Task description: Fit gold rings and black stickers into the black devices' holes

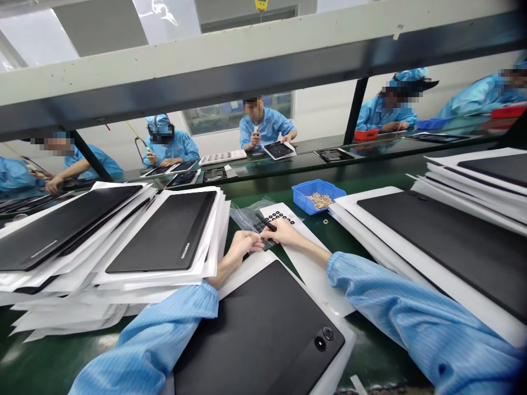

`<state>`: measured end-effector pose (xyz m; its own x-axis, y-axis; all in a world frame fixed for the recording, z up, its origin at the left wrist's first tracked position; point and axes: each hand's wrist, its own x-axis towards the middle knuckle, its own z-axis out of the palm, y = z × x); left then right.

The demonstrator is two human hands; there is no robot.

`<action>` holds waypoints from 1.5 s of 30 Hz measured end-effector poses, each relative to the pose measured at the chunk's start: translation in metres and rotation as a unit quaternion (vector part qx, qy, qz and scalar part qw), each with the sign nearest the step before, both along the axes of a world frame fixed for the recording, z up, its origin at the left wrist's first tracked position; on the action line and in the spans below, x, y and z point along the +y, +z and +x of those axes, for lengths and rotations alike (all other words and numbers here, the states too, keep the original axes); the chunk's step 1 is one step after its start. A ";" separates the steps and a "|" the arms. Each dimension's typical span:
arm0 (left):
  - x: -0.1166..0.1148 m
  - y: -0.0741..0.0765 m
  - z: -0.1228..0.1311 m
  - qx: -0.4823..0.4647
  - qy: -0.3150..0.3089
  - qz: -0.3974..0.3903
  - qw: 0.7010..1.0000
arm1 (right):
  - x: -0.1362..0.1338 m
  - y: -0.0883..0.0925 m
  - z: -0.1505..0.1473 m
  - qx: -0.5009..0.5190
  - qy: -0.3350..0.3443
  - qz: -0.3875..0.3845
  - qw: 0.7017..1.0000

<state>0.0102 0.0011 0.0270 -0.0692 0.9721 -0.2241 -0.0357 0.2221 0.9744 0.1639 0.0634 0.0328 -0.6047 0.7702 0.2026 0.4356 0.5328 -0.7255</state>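
My right hand (284, 233) pinches a slim black tool (265, 222), with its tip pointing down and left toward my left hand (242, 247). The curled fingers of my left hand meet that tip, and whatever they hold is hidden. Below the hands lies a white sheet (284, 211) printed with rows of small black rings, partly on a clear plastic bag (245, 214). Nearer me, a black tablet (255, 323) with two round camera lenses rests on white backing under my left forearm.
Tall stacks of black tablets (164, 233) interleaved with white sheets fill the left, and another stack (453, 241) fills the right. A blue bin (317, 196) holds small brass parts. A grey shelf beam (206, 71) crosses overhead, with co-workers in blue smocks beyond the green bench.
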 end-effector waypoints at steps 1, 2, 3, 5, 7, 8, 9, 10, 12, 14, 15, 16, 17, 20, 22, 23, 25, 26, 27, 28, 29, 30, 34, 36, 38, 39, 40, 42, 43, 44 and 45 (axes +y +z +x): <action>0.000 0.000 0.000 0.002 0.000 0.002 1.000 | 0.000 -0.001 0.000 0.005 -0.003 -0.002 1.000; -0.001 0.000 0.001 0.003 0.001 0.003 1.000 | -0.001 -0.001 -0.001 0.007 -0.007 -0.004 1.000; -0.001 0.001 0.001 0.005 0.001 0.003 1.000 | -0.001 -0.001 -0.002 0.008 -0.011 -0.005 1.000; -0.001 0.001 0.001 0.010 0.002 0.001 1.000 | -0.002 -0.002 -0.003 0.004 -0.017 -0.009 1.000; -0.001 0.001 0.002 0.015 0.004 -0.001 1.000 | -0.003 -0.002 -0.005 -0.002 -0.024 -0.014 1.000; 0.000 0.001 0.003 0.018 0.006 -0.002 1.000 | -0.003 -0.003 -0.005 -0.004 -0.028 -0.018 0.999; 0.000 0.000 0.003 0.021 0.007 -0.002 1.000 | -0.002 -0.003 -0.006 -0.005 -0.032 -0.023 0.999; 0.000 0.000 0.003 0.025 0.009 -0.002 1.000 | -0.001 -0.004 -0.006 -0.005 -0.037 -0.030 0.999; -0.001 0.000 0.003 0.042 0.014 -0.002 0.999 | 0.001 -0.005 -0.006 -0.002 -0.046 -0.049 0.998; -0.002 0.000 0.001 0.074 0.024 -0.003 0.997 | 0.003 -0.007 -0.005 0.003 -0.050 -0.073 0.996; -0.003 0.000 0.000 0.095 0.031 -0.002 0.995 | 0.004 -0.007 -0.004 0.006 -0.052 -0.085 0.995; -0.004 0.000 -0.001 0.117 0.039 0.000 0.992 | 0.005 -0.007 -0.002 0.011 -0.054 -0.098 0.994; -0.005 0.000 -0.002 0.139 0.047 0.005 0.989 | 0.006 -0.007 -0.001 0.015 -0.055 -0.109 0.992; -0.008 0.002 -0.003 0.202 0.072 0.032 0.976 | 0.007 -0.001 0.002 0.029 -0.055 -0.134 0.989; -0.010 0.004 -0.004 0.243 0.090 0.059 0.964 | 0.004 0.009 0.003 0.039 -0.052 -0.141 0.988; -0.011 0.005 -0.004 0.262 0.099 0.076 0.957 | 0.001 0.016 0.003 0.045 -0.050 -0.144 0.987; -0.014 0.010 -0.004 0.302 0.115 0.111 0.940 | -0.009 0.030 0.007 0.060 -0.045 -0.148 0.986; -0.016 0.012 -0.005 0.323 0.120 0.127 0.930 | -0.018 0.037 0.011 0.068 -0.043 -0.151 0.985; -0.019 0.016 -0.004 0.343 0.121 0.140 0.921 | -0.028 0.044 0.017 0.075 -0.041 -0.155 0.984; -0.023 0.019 -0.004 0.363 0.116 0.152 0.912 | -0.040 0.049 0.025 0.080 -0.042 -0.160 0.983; -0.029 0.023 -0.002 0.382 0.106 0.162 0.904 | -0.054 0.052 0.035 0.081 -0.044 -0.166 0.982; -0.034 0.026 0.001 0.399 0.091 0.171 0.896 | -0.070 0.054 0.046 0.079 -0.048 -0.173 0.981; -0.063 0.033 0.021 0.437 -0.063 0.228 0.868 | -0.134 0.045 0.093 0.055 -0.040 -0.203 0.977; -0.077 0.030 0.032 0.446 -0.183 0.284 0.829 | -0.160 0.033 0.109 0.053 -0.044 -0.226 0.972; -0.087 0.022 0.042 0.447 -0.264 0.320 0.793 | -0.178 0.020 0.119 0.059 -0.062 -0.246 0.965; -0.090 0.018 0.045 0.448 -0.280 0.325 0.785 | -0.183 0.015 0.122 0.062 -0.070 -0.251 0.963; -0.091 0.014 0.047 0.452 -0.288 0.326 0.779 | -0.187 0.010 0.123 0.066 -0.077 -0.253 0.962; -0.091 0.008 0.048 0.466 -0.292 0.325 0.769 | -0.189 0.004 0.123 0.070 -0.090 -0.253 0.961; -0.091 0.006 0.048 0.473 -0.293 0.325 0.765 | -0.189 0.003 0.122 0.069 -0.096 -0.251 0.961; -0.090 0.005 0.048 0.477 -0.296 0.325 0.761 | -0.189 0.002 0.121 0.067 -0.102 -0.250 0.961; -0.089 0.005 0.047 0.481 -0.298 0.325 0.757 | -0.189 0.002 0.120 0.064 -0.107 -0.248 0.961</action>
<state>0.0572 -0.0882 0.0317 0.5986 0.7779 0.1909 0.6784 -0.6191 0.3955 0.2840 -0.1257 0.0347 -0.4156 0.8954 -0.1596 0.3872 0.0154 -0.9219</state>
